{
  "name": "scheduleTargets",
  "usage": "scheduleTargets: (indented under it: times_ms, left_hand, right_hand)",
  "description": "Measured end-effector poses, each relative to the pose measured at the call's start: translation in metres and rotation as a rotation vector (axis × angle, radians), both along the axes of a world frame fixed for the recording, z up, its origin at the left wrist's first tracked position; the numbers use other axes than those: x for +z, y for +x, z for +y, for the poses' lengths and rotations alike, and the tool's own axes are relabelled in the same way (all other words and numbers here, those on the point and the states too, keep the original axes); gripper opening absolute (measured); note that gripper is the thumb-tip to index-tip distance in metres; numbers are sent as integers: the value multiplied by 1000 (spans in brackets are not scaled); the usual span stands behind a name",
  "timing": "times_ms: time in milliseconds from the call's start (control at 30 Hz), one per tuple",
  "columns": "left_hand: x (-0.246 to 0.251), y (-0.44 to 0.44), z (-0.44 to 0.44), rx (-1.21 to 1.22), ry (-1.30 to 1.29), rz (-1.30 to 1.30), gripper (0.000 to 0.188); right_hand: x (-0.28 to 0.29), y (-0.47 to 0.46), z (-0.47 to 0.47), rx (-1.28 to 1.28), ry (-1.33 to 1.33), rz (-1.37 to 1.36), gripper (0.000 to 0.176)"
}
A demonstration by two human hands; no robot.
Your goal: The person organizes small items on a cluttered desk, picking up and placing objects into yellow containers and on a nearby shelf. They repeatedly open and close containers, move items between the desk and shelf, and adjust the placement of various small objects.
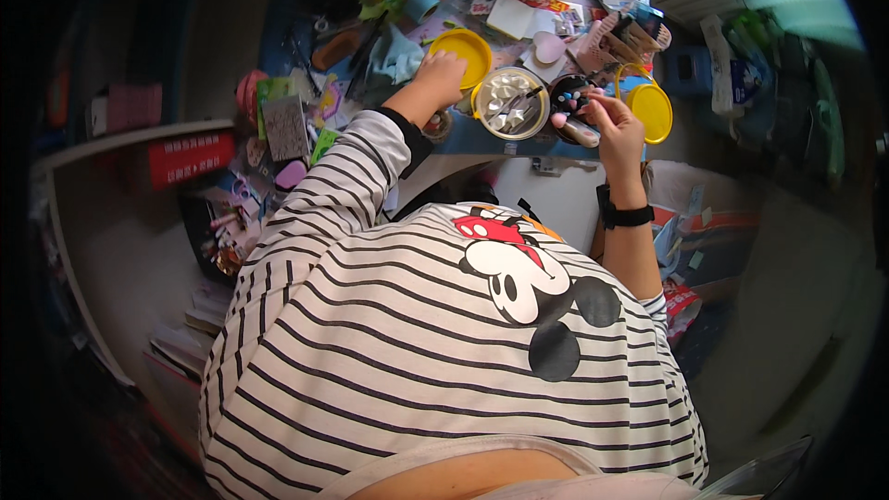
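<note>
My left hand [443, 78] lies over the near left rim of a round yellow plastic lid [475, 55]; its fingertips are hard to make out. Beside the lid is a clear round tub [546, 114] with a yellow rim, holding white bow-shaped pieces [501, 92] and slim dark tools. To its right sits a dark round container [555, 87] of small pom-poms [558, 120] in pink, blue and white. Over that container my right hand [617, 126] has its thumb and fingertips together at a small pink piece [595, 92].
A second yellow lid [650, 114] with a looped handle is right of my right hand. A pink basket [603, 42], a pink heart-shaped piece [549, 48], packets and cards crowd the far table. A roll of tape [437, 126] lies near my left wrist. Stationery [239, 222] fills the left side.
</note>
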State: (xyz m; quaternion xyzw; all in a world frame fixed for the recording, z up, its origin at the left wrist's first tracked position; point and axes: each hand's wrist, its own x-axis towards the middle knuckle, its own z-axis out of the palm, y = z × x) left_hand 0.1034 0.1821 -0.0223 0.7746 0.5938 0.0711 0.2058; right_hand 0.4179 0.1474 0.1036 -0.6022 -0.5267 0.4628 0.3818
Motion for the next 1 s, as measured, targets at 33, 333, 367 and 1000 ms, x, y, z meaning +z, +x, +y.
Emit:
scheduleTargets:
  times_ms: [33, 333, 367, 1000]
  left_hand:
    - [-5, 0, 2, -35, -23, 52, 25]
    - [1, 2, 24, -78, 35, 72, 19]
    - [10, 5, 28, -36, 52, 25, 19]
    - [68, 41, -43, 492, -480, -1218, 33]
  right_hand:
    - [-1, 4, -9, -28, -22, 14, 19]
    - [-1, 33, -50, -105, -35, -17, 22]
    - [0, 39, -45, -111, -36, -11, 22]
    - [-33, -40, -41, -1, -231, 78, 37]
